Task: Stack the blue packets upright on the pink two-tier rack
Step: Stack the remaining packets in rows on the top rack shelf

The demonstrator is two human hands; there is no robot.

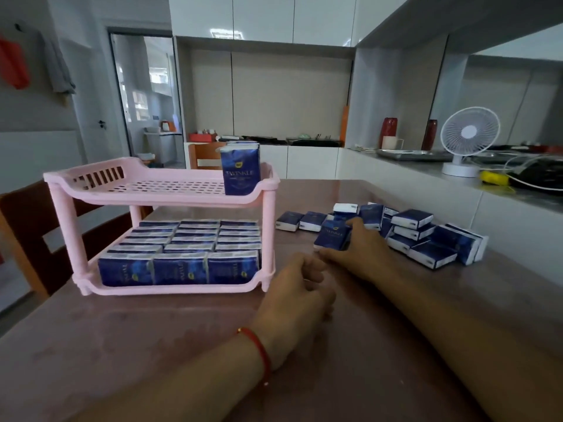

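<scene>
We see a glossy brown table [152, 345] bearing the pink plastic rack [158, 190] with its perforated shelves. Its lower tier is packed with upright blue packets [182, 257]; one reading TWINKLE [240, 170] stands on the upper tier's right end. Right of the rack, our right hand [359, 248] grips a packet [332, 237] beside the loose pile [426, 236]. Our left hand [297, 287] rests loosely curled, holding nothing.
</scene>
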